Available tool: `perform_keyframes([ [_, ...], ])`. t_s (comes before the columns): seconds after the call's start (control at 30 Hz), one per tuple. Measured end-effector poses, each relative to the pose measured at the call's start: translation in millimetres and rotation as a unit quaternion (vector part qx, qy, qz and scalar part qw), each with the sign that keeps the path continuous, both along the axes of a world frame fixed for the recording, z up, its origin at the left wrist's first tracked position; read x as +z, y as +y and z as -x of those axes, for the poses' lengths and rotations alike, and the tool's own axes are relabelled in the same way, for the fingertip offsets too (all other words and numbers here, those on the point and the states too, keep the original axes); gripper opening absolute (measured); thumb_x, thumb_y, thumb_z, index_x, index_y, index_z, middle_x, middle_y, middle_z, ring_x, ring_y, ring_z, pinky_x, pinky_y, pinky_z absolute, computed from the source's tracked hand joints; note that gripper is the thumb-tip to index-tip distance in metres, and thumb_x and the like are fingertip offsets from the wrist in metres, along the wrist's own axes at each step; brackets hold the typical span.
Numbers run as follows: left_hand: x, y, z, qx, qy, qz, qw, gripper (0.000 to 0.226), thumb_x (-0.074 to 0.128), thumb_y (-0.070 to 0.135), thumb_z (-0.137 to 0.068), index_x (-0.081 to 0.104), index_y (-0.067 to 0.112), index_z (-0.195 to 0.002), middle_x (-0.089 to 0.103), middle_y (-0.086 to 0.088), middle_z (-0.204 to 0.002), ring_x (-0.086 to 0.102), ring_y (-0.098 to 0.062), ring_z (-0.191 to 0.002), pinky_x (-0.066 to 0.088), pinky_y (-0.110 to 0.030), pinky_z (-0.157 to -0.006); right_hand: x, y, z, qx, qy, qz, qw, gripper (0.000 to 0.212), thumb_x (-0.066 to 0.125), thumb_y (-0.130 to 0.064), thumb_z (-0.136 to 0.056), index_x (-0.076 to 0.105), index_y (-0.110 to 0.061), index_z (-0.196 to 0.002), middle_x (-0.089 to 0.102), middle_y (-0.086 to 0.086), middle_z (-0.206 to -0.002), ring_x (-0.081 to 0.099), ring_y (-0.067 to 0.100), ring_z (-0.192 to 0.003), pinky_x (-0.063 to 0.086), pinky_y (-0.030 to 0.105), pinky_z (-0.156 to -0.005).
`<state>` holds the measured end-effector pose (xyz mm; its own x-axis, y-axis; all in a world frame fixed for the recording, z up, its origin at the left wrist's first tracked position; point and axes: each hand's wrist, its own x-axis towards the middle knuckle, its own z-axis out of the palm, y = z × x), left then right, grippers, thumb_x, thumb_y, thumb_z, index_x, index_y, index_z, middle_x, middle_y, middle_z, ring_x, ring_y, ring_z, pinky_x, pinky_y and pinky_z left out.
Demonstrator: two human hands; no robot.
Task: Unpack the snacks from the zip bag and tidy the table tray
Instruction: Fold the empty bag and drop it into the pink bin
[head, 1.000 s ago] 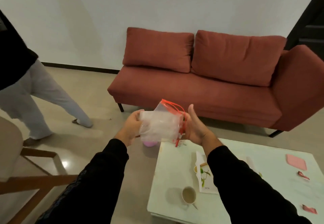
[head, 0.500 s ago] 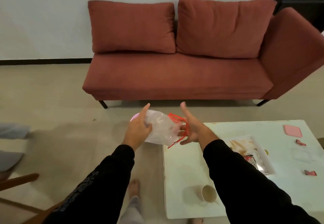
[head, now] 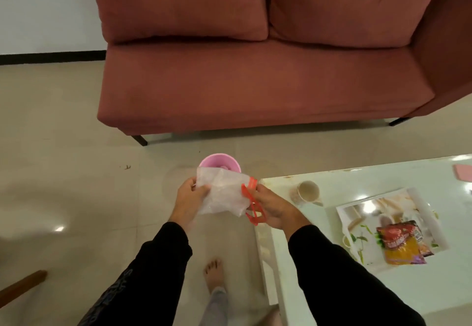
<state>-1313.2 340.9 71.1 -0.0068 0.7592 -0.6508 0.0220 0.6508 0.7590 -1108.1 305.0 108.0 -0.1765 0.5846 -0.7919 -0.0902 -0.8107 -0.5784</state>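
Observation:
Both hands hold a crumpled clear zip bag (head: 224, 193) with a red zip strip, above the floor just left of the white table (head: 383, 287). My left hand (head: 189, 199) grips its left side. My right hand (head: 270, 208) holds the red zip end. The bag looks empty. A printed tray (head: 357, 213) lies on the table to the right, and red and orange snack packets (head: 401, 244) rest on it.
A pink bin (head: 220, 162) stands on the floor right behind the bag. A beige cup (head: 308, 191) sits near the table's far left corner. A red sofa (head: 255, 83) fills the back. My bare foot (head: 214, 274) is on the tiles.
The view has tilted down and closer to the table. Both hands have lowered the bag over the pink bin and closed tighter on it. The other person has left the view.

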Motion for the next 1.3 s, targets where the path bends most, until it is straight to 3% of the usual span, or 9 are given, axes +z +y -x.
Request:
perform_keyframes([
  [0.2, -98, 31, 19, 0.035, -0.025, 0.053, 0.998, 0.025, 0.069, 0.009, -0.086, 0.064, 0.005, -0.11, 0.073, -0.01, -0.091, 0.07, -0.016, -0.068, 0.054, -0.027, -0.059, -117, 17, 26, -0.053, -0.113, 0.021, 0.992, 0.034, 0.074, -0.009, -0.081, 0.055, -0.015, -0.109, 0.069, 0.003, -0.093, 0.067, 0.017, -0.068, 0.049, 0.035, -0.074],
  [0.33, -162, 56, 32, -0.022, -0.029, 0.09, 0.995, 0.047, 0.075, 0.021, -0.084, 0.054, 0.016, -0.126, 0.07, -0.007, -0.109, 0.069, -0.02, -0.093, 0.054, -0.034, -0.073, -193, 48, 34, -0.102, -0.16, 0.014, 0.982, 0.019, 0.07, 0.003, -0.082, 0.06, -0.009, -0.092, 0.069, 0.012, -0.078, 0.067, 0.023, -0.055, 0.055, 0.047, -0.073],
  [0.47, -219, 83, 37, -0.04, -0.011, 0.101, 0.994, 0.055, 0.076, 0.019, -0.083, 0.043, 0.023, -0.127, 0.063, -0.006, -0.111, 0.065, -0.019, -0.101, 0.053, -0.044, -0.089, -270, 79, 37, -0.126, -0.194, 0.004, 0.973, 0.018, 0.072, 0.003, -0.079, 0.062, -0.003, -0.094, 0.072, 0.016, -0.075, 0.069, 0.032, -0.06, 0.058, 0.056, -0.072],
  [0.7, -316, 139, 25, -0.054, 0.087, 0.038, 0.994, 0.049, 0.074, 0.015, -0.084, 0.051, 0.01, -0.127, 0.064, -0.015, -0.114, 0.066, -0.029, -0.101, 0.058, -0.046, -0.084, -363, 134, 35, -0.156, -0.221, -0.003, 0.963, 0.026, 0.072, -0.012, -0.084, 0.058, -0.005, -0.104, 0.072, 0.023, -0.093, 0.072, 0.04, -0.075, 0.06, 0.049, -0.067],
  [0.87, -351, 162, 20, -0.106, 0.198, -0.008, 0.974, 0.034, 0.061, 0.02, -0.093, 0.057, 0.012, -0.126, 0.064, -0.012, -0.123, 0.064, -0.031, -0.106, 0.051, -0.039, -0.094, -389, 164, 41, -0.116, -0.275, -0.018, 0.954, 0.035, 0.066, -0.023, -0.089, 0.051, -0.009, -0.118, 0.067, 0.012, -0.103, 0.068, 0.029, -0.078, 0.059, 0.043, -0.072],
  [0.97, -365, 157, 18, -0.196, 0.33, -0.065, 0.921, 0.04, 0.051, 0.017, -0.097, 0.053, 0.014, -0.137, 0.055, -0.015, -0.134, 0.057, -0.031, -0.115, 0.044, -0.03, -0.093, -398, 169, 45, -0.077, -0.305, 0.009, 0.949, 0.043, 0.052, -0.024, -0.097, 0.037, -0.009, -0.134, 0.059, 0.009, -0.101, 0.06, 0.023, -0.073, 0.052, 0.037, -0.068],
  [1.07, -372, 143, 16, -0.244, 0.376, -0.106, 0.888, 0.045, 0.048, 0.019, -0.098, 0.047, 0.018, -0.143, 0.038, -0.023, -0.148, 0.043, -0.039, -0.131, 0.036, -0.039, -0.109, -402, 158, 47, -0.045, -0.364, -0.013, 0.93, 0.056, 0.048, -0.027, -0.1, 0.025, -0.009, -0.147, 0.056, 0.019, -0.125, 0.061, 0.035, -0.1, 0.05, 0.037, -0.079],
  [1.13, -373, 134, 16, -0.268, 0.382, -0.124, 0.875, 0.045, 0.05, 0.017, -0.097, 0.049, 0.017, -0.142, 0.038, -0.022, -0.149, 0.042, -0.039, -0.132, 0.036, -0.041, -0.11, -399, 147, 47, -0.033, -0.387, -0.036, 0.921, 0.055, 0.049, -0.024, -0.099, 0.028, -0.007, -0.147, 0.054, 0.021, -0.131, 0.058, 0.037, -0.113, 0.047, 0.035, -0.085],
  [1.3, -345, 114, 6, -0.288, 0.375, -0.124, 0.872, 0.045, 0.053, 0.012, -0.093, 0.054, 0.014, -0.138, 0.043, -0.018, -0.147, 0.044, -0.033, -0.132, 0.032, -0.035, -0.111, -372, 115, 49, 0.003, -0.401, -0.06, 0.914, 0.038, 0.053, -0.018, -0.094, 0.049, -0.007, -0.131, 0.061, 0.02, -0.123, 0.059, 0.038, -0.111, 0.046, 0.034, -0.084],
])
